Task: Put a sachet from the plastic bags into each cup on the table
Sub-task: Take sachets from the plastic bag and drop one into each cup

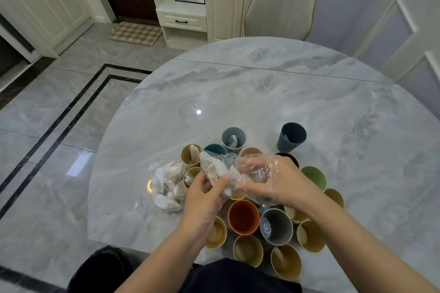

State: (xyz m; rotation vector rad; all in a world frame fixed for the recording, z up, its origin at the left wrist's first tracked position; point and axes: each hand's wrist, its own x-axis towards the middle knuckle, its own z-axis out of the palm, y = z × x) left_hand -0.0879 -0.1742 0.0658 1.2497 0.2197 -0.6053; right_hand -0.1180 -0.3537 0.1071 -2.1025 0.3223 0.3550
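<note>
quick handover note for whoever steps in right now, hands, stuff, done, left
Left hand: grips the held bag of sachets.
Right hand: wears a clear glove, fingers in that bag's mouth.
Second bag of sachets lies on the table, left of the cups.
Done: sachets show in the far grey cup, the dark blue cup and some tan cups.
Left: orange cup and green cup look empty; others are hard to tell.

hands: our left hand (204, 194) and right hand (273, 181) grip a clear bag (221, 169) of sachets above the cups
second bag (166, 185): lying near the table's (262, 93) left edge
orange cup (243, 217): empty
</note>
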